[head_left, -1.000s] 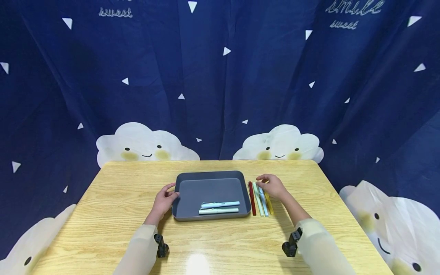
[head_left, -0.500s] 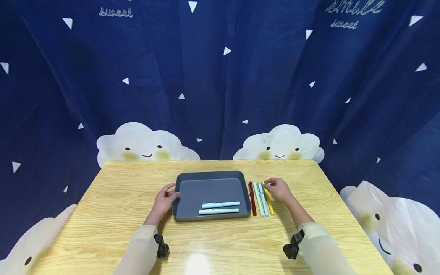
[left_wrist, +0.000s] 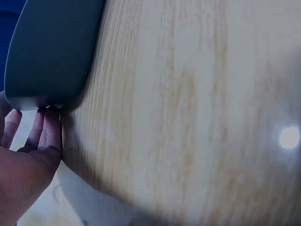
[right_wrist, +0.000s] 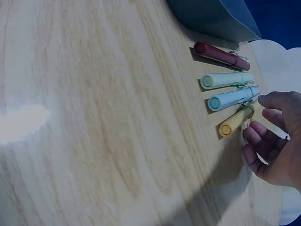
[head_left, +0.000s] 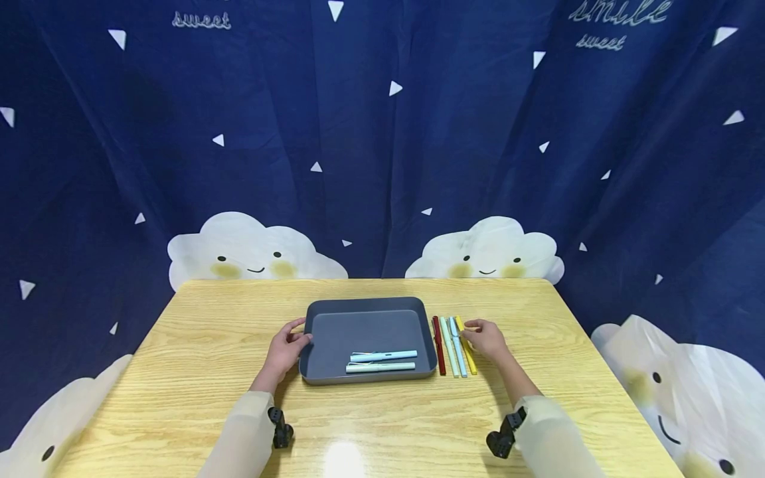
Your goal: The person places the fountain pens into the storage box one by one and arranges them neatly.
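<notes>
A dark grey tray [head_left: 364,332] lies on the wooden table. Inside it, near its front edge, are a light blue pen [head_left: 382,356] and a pale green pen [head_left: 380,366]. At the tray's left side my left hand [head_left: 284,346] holds the wall, thumb over the rim and fingertips against the outside [left_wrist: 40,127]. To the tray's right lie a red pen [right_wrist: 221,55], a mint green pen [right_wrist: 225,80], a blue pen [right_wrist: 233,98] and a yellow pen [right_wrist: 236,121], side by side. My right hand [head_left: 487,340] is beside the yellow pen, fingers loosely bent; contact is unclear.
The wooden table [head_left: 382,425] extends around the tray. A dark blue curtain [head_left: 370,133] with white triangles and clouds hangs behind it. A small black camera [head_left: 505,435] sits on the right wrist, another camera [head_left: 279,427] on the left.
My right hand has moved right and towards the table's front, off the tops of the mint green and blue pens to beside the yellow pen. My left hand and the tray have stayed put.
</notes>
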Available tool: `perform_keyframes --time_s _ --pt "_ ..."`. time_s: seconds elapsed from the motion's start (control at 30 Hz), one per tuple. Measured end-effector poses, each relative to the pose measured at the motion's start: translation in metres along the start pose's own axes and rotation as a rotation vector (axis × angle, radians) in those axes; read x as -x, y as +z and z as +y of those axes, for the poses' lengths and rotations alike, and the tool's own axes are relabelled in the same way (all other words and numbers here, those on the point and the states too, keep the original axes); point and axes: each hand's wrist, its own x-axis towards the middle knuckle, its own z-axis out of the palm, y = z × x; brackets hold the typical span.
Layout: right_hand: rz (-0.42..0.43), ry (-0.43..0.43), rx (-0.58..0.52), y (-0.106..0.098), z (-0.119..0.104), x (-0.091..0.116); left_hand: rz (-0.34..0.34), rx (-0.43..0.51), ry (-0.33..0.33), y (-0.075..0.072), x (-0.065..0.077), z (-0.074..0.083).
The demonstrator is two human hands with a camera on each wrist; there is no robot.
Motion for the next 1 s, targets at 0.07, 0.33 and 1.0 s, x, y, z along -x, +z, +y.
perform_keyframes --time_s 0.07,0.33,1.0 --pt "0.003 0.011 -0.015 0.0022 0.0009 0.0001 0.001 0.002 -0.002 -0.0002 0.0009 0.0008" --pt "0.013 0.013 0.000 0.0078 0.0044 0.0006 0.007 -0.006 -0.001 0.0000 0.0013 0.0015" --pt "0.045 0.001 0.112 0.0059 0.0062 -0.0011 0.000 0.003 0.000 -0.0006 0.0041 0.0047"
